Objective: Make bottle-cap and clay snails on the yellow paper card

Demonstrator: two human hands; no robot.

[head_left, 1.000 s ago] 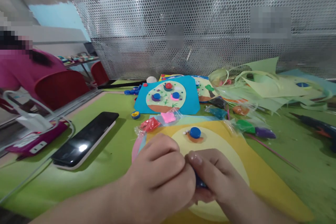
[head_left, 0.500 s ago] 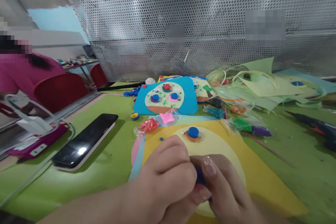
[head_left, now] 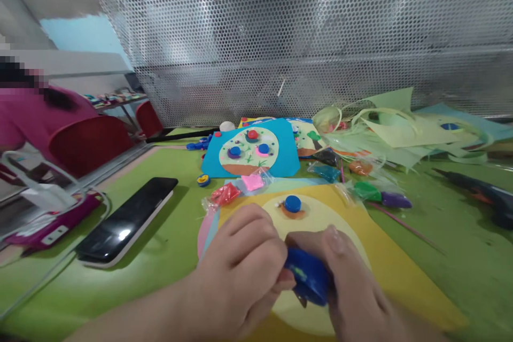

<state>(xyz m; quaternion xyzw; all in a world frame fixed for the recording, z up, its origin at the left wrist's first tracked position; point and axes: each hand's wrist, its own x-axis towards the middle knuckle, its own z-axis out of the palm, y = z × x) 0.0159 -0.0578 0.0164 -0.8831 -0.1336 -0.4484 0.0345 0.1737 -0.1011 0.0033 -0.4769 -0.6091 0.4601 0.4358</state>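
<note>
My left hand (head_left: 244, 267) and my right hand (head_left: 348, 283) meet over a yellow sheet (head_left: 396, 272) with a pale circle on it. Both are closed round a lump of blue clay in a clear bag (head_left: 308, 278), which shows between the thumbs. On the pale circle just beyond my fingers sits a blue bottle cap (head_left: 292, 203) on a brown clay patch. Small bags of red clay (head_left: 225, 194) and pink clay (head_left: 253, 181) lie past the sheet's far left corner.
A black phone (head_left: 128, 220) lies left on the green table (head_left: 160, 246). A blue card with a capped picture (head_left: 250, 148), bags of green and purple clay (head_left: 380, 195), paper scraps (head_left: 404, 128), a glue gun (head_left: 481, 192). A perforated metal screen (head_left: 304, 37) behind; a person in pink (head_left: 28, 112) far left.
My hands have drawn apart a little and the blue clay bag, nearly hidden before, now shows between them. The view has shifted slightly.
</note>
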